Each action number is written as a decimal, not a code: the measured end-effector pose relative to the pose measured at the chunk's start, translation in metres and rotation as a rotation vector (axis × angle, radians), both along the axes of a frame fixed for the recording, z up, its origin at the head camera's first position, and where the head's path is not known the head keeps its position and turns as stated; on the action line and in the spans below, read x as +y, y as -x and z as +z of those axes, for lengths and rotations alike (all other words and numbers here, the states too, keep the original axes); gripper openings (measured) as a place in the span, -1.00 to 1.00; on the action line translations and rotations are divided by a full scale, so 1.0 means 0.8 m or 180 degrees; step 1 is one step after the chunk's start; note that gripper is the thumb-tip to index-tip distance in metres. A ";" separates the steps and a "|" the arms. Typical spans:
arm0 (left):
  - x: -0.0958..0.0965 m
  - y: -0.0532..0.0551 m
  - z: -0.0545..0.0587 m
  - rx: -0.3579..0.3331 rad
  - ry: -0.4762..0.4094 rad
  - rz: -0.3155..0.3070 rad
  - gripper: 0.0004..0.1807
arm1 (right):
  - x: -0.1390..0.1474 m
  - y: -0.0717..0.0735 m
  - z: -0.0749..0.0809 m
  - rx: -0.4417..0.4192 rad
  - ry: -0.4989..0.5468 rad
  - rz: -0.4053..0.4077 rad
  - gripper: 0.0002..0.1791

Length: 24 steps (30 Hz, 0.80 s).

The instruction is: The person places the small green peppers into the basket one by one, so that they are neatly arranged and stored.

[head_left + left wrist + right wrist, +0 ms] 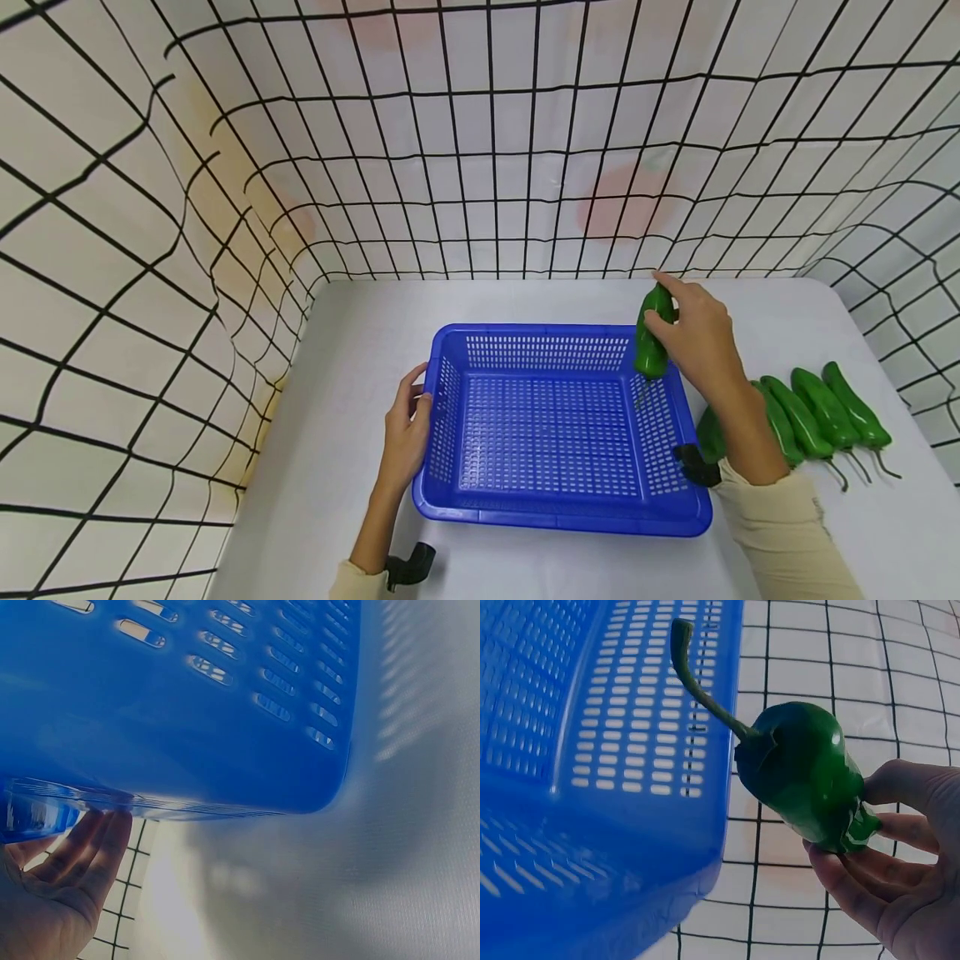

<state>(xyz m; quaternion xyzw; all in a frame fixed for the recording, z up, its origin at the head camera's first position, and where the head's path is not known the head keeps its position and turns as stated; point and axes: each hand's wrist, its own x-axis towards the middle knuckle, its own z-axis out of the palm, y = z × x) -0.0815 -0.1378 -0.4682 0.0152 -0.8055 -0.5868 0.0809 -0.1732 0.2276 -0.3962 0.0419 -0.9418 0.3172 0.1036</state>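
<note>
A blue plastic basket (555,521) with slotted walls and floor stands on the white table, with nothing lying in it. My left hand (407,429) holds its left rim, the fingertips against the wall below the rim in the left wrist view. Over the basket's back right corner, my right hand (693,329) pinches a long green pepper (651,346) between thumb and fingers. In the right wrist view the pepper (802,772) is tilted, its curved stem pointing toward the basket and its tip end in the fingers.
Several green peppers (821,408) lie in a slanted row right of the basket, one partly hidden by the right forearm. Black wire mesh (510,200) walls in the table (337,333) at the back and both sides. Black wrist mounts (411,565) sit on both forearms.
</note>
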 end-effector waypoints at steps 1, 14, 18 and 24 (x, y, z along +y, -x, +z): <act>0.000 0.000 0.000 0.0006 -0.0006 0.0003 -0.50 | -0.003 0.000 0.000 -0.0013 0.0021 0.0022 -0.39; 0.001 0.001 -0.002 0.0032 -0.0005 0.0038 -0.50 | -0.039 -0.002 -0.017 -0.0158 0.0287 0.0289 -0.35; 0.000 0.001 -0.002 0.0016 -0.0031 -0.0003 -0.50 | -0.050 -0.003 -0.020 -0.0236 0.0358 0.0344 -0.36; -0.002 0.001 -0.001 -0.0026 -0.0050 -0.0044 -0.49 | -0.064 -0.004 -0.025 -0.0436 0.0499 0.0458 -0.38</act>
